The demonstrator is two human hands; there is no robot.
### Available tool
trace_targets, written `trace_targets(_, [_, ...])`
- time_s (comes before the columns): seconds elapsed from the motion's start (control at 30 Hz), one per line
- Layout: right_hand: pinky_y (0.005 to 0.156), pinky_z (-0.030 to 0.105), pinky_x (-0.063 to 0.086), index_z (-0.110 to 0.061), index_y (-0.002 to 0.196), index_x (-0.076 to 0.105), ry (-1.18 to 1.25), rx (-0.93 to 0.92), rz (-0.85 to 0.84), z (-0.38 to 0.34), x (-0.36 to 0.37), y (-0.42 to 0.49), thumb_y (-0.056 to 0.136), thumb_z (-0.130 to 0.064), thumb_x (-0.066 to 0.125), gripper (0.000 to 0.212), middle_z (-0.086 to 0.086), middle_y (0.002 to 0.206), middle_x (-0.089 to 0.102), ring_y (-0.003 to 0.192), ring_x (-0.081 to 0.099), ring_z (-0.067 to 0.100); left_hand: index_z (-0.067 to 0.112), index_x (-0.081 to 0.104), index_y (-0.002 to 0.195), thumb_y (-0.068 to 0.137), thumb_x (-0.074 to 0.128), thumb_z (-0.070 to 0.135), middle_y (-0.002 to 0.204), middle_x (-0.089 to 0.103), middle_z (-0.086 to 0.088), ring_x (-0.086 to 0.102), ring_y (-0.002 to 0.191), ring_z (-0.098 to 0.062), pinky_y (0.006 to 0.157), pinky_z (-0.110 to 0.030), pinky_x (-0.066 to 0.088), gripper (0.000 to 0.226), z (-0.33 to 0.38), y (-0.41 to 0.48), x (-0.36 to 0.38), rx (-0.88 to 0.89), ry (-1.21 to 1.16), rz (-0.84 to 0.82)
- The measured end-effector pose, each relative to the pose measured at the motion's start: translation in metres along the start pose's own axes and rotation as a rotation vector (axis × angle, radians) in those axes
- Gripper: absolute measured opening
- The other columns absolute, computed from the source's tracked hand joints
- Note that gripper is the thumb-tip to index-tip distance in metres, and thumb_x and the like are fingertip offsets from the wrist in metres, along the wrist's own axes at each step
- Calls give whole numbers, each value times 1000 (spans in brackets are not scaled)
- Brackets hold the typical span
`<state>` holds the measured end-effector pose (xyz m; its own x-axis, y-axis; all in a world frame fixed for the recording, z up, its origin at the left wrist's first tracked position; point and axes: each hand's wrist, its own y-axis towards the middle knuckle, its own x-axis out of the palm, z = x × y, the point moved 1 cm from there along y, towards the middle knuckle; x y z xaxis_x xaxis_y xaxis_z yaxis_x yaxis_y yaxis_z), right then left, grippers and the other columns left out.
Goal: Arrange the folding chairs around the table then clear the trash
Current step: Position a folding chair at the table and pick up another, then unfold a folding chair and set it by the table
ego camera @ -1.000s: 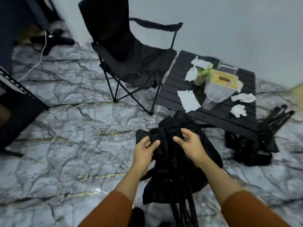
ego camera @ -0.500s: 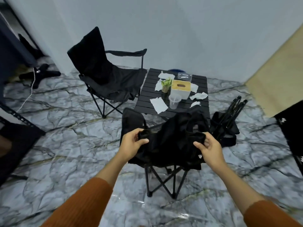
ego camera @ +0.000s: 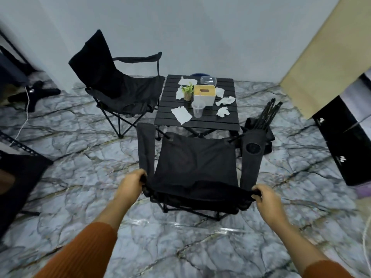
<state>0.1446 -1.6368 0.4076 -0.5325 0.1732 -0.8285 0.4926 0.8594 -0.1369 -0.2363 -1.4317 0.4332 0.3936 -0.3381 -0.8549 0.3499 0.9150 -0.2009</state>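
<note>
Black folding chair (ego camera: pixel 195 167) gripped at its back corners by left hand (ego camera: pixel 130 186) and right hand (ego camera: pixel 266 199).

Floor (ego camera: pixel 80 197): grey veined marble, under and all around the grip.
Wall (ego camera: pixel 200 27): plain, pale, far ahead of the grip.
Tissue box (ego camera: pixel 204 95): white, tan-topped, straight ahead.
Potted plant (ego camera: pixel 187 92): small, green, just left of the box.
Tan panel (ego camera: pixel 325 57): ahead, to the right.
Black boxes (ego camera: pixel 349 141): on the floor, right of the grip.
White cable (ego camera: pixel 27 105): trailing, far left.
</note>
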Motion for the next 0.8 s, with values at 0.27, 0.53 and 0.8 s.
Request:
trace_targets(0.27, [59,31,44,-21,80,55,-185,-6,-71,11,-15,11,90,-5,59,20,-2,85,56,70,52,9,20,70,98,87,60,3,97,71,4,63,85,-13,73,-27,49,22,-2,-12,-15,50,152,-37])
trace_targets(0.53, [85,33,46,-15,114,60,-111,44,-90,1,-14,-6,90,-19,65,25,3,113,58,109,53,23,16,61,124,88,57,-6,122,65,-7,60,110,-25,87,-31,47,43,5,-21,-14,15,164,-112])
trace_targets(0.8, [103,34,39,-15,139,45,-51,29,-95,-29,-39,-32,94,-39,56,52,4,140,49,132,41,21,16,43,143,88,40,-1,146,46,-10,46,131,-31,99,-36,42,58,46,-31,-31,12,190,-261])
